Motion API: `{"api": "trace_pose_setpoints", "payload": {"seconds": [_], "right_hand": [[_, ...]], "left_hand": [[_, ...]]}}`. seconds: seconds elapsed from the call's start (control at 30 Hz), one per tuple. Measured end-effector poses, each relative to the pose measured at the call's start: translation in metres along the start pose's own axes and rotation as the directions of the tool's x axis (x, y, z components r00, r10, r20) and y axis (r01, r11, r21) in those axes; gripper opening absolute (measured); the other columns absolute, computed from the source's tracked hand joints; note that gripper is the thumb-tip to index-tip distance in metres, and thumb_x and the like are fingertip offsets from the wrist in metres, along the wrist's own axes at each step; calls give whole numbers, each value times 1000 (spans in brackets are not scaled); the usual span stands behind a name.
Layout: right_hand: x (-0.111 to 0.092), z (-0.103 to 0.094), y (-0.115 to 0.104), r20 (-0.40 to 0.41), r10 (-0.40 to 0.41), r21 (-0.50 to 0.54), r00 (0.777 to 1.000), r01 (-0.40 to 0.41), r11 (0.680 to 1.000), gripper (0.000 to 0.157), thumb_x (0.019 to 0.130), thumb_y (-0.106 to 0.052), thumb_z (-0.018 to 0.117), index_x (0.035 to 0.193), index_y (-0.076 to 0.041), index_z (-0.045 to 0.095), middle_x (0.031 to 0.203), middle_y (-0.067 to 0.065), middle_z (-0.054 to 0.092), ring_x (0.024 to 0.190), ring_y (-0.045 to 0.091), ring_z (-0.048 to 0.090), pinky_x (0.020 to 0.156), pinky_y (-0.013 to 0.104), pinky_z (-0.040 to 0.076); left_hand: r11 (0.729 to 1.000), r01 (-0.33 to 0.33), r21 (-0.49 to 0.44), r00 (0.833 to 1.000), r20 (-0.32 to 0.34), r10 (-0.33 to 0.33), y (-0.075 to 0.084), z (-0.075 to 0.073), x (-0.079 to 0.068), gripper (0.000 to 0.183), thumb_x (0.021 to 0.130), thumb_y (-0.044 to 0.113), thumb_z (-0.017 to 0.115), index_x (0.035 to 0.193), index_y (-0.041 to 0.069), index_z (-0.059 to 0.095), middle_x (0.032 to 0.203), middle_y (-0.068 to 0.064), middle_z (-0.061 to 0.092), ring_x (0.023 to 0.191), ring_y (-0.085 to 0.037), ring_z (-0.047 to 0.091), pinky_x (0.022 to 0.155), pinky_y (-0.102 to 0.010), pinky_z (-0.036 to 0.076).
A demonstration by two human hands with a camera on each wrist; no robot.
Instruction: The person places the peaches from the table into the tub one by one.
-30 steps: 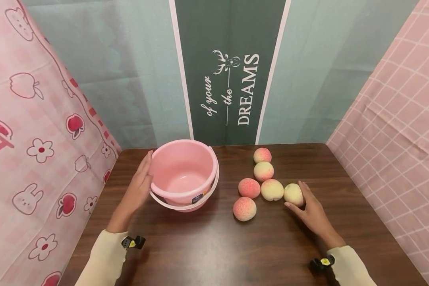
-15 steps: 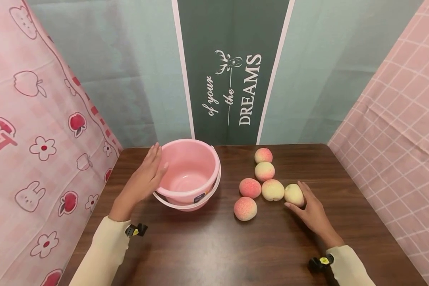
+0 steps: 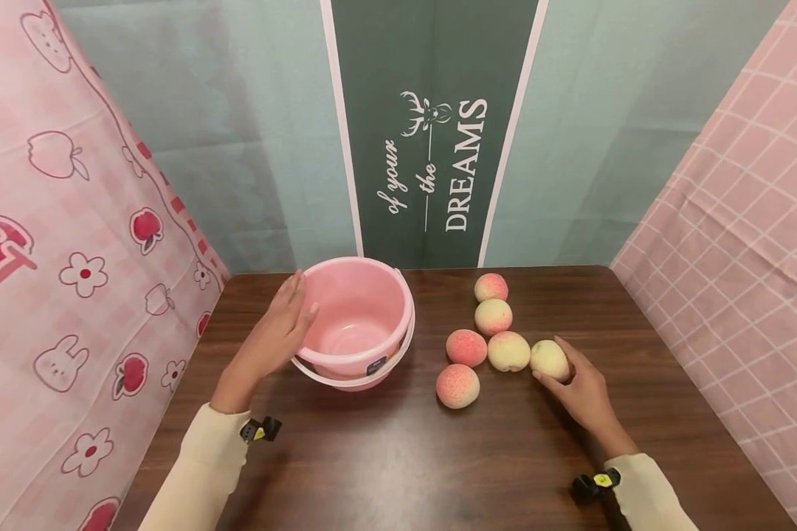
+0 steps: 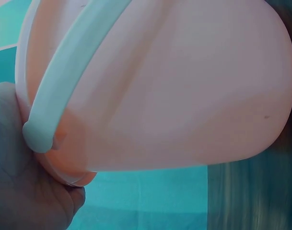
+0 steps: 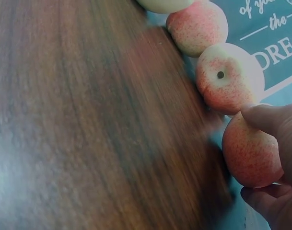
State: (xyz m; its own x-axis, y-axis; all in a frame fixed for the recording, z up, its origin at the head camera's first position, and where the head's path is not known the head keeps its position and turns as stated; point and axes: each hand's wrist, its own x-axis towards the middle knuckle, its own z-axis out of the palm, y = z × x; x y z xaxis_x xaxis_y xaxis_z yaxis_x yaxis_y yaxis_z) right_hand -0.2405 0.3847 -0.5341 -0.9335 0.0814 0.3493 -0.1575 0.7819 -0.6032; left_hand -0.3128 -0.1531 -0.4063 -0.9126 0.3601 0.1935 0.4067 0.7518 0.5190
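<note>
While the left hand (image 3: 271, 330) grips a pink bucket (image 3: 345, 361), the right hand (image 3: 585, 394) pinches a red-speckled peach (image 5: 251, 152).

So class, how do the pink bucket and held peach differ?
The pink bucket is bigger than the held peach. The bucket is hollow; the peach, ball-like. The bucket is pink; the peach, cream and red. Both are touched: left hand on bucket, right hand on peach.

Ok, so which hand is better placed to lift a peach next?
Probably the right hand: it grips the rightmost peach, while the left hand is farther from the fruit, touching the pink bucket.
</note>
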Motion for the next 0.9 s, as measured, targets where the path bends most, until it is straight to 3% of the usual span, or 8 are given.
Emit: {"api": "trace_pose_setpoints", "payload": {"seconds": [0.17,0.33,0.47,0.67,0.9], "right_hand": [[-1,-1,0,-19,31,6,999,-31,1000,79,81,-23,88,148,-2,51,133,29,60,107,39,63,76,20,44],[0,-2,0,-42,65,16,997,-64,998,78,80,-24,89,147,-5,53,131,27,63,99,34,64,72,11,40],[2,-5,-1,-61,92,44,994,-90,995,78,80,-22,89,147,-7,53,137,26,59,101,37,66,71,3,39],[9,-14,-13,-48,158,144,986,-150,978,76,83,-21,86,149,-8,51,144,27,53,114,44,63,74,-1,41],[14,-23,-27,-20,170,211,985,-162,964,77,85,-23,85,152,-10,48,148,25,49,121,45,58,78,0,42]], "left_hand": [[1000,5,-8,1000,-17,-5,2,2,0,74,109,51,32,162,6,9,171,-5,3,157,-25,2,122,-55,16],[1000,5,-17,999,-35,-5,3,3,0,73,109,49,33,162,4,10,171,-7,4,157,-26,3,122,-55,16],[1000,3,-20,999,-46,-4,3,3,1,72,109,48,33,162,4,11,171,-8,5,156,-28,5,122,-56,16],[1000,12,-15,999,-47,-13,3,4,1,73,109,49,33,162,4,12,171,-7,5,156,-28,5,122,-57,16],[1000,18,-18,999,-41,-19,5,3,0,74,108,51,33,162,4,12,171,-6,3,157,-27,4,122,-56,16]]}}
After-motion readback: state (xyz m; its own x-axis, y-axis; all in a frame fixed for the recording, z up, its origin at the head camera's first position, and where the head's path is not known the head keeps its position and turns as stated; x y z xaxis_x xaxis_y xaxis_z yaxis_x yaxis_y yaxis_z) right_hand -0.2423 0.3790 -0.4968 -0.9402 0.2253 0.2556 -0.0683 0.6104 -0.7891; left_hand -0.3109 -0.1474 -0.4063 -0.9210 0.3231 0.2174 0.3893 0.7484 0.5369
